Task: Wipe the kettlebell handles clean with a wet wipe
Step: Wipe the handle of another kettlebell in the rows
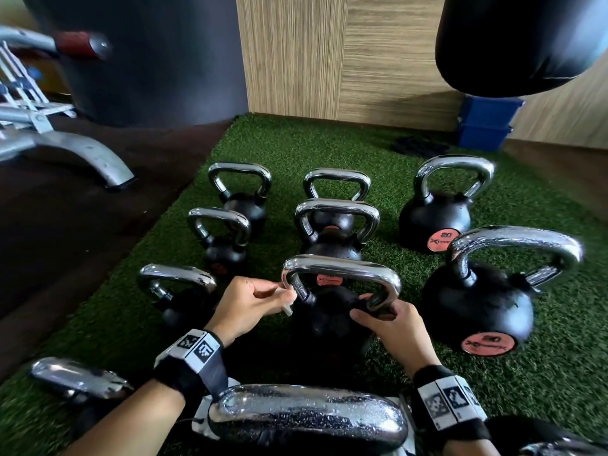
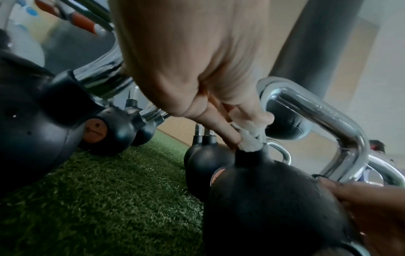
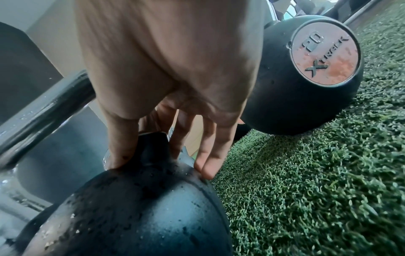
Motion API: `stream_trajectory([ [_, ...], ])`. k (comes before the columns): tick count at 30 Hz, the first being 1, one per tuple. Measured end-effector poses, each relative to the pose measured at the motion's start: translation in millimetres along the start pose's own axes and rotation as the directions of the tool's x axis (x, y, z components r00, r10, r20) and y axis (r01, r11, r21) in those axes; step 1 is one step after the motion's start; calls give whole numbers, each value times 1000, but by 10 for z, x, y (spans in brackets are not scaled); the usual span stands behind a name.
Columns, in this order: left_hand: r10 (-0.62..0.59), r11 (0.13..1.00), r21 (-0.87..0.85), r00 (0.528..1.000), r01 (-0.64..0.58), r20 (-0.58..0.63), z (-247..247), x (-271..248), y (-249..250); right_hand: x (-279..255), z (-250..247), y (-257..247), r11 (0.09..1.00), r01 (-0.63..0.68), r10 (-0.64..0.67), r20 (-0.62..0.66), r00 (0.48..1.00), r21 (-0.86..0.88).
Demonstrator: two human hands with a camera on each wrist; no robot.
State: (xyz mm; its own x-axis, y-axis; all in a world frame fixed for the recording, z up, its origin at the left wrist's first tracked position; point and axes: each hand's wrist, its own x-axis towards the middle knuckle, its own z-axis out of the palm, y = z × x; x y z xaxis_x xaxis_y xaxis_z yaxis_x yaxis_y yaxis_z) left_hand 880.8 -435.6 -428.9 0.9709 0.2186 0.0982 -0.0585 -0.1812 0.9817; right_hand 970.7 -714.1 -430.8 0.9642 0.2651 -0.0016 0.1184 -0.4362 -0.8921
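A black kettlebell (image 1: 325, 320) with a chrome handle (image 1: 342, 269) stands on green turf in front of me. My left hand (image 1: 263, 299) pinches a small white wet wipe (image 2: 249, 138) against the left leg of that handle, just above the ball. My right hand (image 1: 385, 319) grips the base of the handle's right leg, thumb and fingers around it where it meets the ball (image 3: 140, 204). Water drops cover the handle (image 2: 317, 112) and the ball.
Several more chrome-handled kettlebells (image 1: 431, 209) stand in rows on the turf (image 1: 566, 373); a 20 one (image 3: 306, 69) lies tilted to my right. One wet handle (image 1: 306, 413) is right below my wrists. A punching bag (image 1: 526, 44) hangs overhead at right; a bench frame (image 1: 65, 149) stands left.
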Motion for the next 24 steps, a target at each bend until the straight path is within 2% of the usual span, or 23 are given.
stream_trajectory([
  [6, 9, 995, 95, 995, 1, -102, 72, 136, 15, -162, -86, -54, 997, 14, -14, -10, 1000, -72],
  [8, -2, 988, 154, 995, 17, -99, 121, 266, 45, -274, -121, -60, 989, 73, -73, 8, 997, -130],
  [10, 16, 953, 302, 996, 13, -92, 189, 440, 128, -365, -131, -66, 964, 182, -173, 63, 983, -196],
  [12, 40, 891, 454, 998, -9, -57, 283, 605, 267, -420, -112, -111, 916, 295, -268, 133, 954, -273],
  [14, 56, 856, 513, 998, -66, 36, 400, 746, 418, -441, -59, -181, 858, 400, -348, 206, 914, -324],
  [16, 55, 819, 565, 993, -102, 100, 521, 860, 529, -441, 5, -226, 843, 446, -384, 244, 891, -300],
  [19, -32, 787, 616, 995, -32, 92, 644, 966, 608, -347, 31, -276, 885, 399, -332, 274, 902, -240],
  [20, -66, 801, 599, 992, -11, 108, 652, 971, 617, -279, 21, -288, 889, 392, -331, 258, 907, -236],
  [22, -97, 878, 478, 978, -2, 183, 627, 930, 594, -97, 7, -288, 914, 334, -309, 137, 941, -230],
  [23, -88, 907, 421, 971, -15, 224, 604, 903, 560, 3, 6, -277, 933, 270, -254, 94, 962, -239],
  [24, -65, 918, 394, 967, -39, 246, 583, 874, 514, 88, 18, -260, 949, 185, -161, 112, 981, -255],
])
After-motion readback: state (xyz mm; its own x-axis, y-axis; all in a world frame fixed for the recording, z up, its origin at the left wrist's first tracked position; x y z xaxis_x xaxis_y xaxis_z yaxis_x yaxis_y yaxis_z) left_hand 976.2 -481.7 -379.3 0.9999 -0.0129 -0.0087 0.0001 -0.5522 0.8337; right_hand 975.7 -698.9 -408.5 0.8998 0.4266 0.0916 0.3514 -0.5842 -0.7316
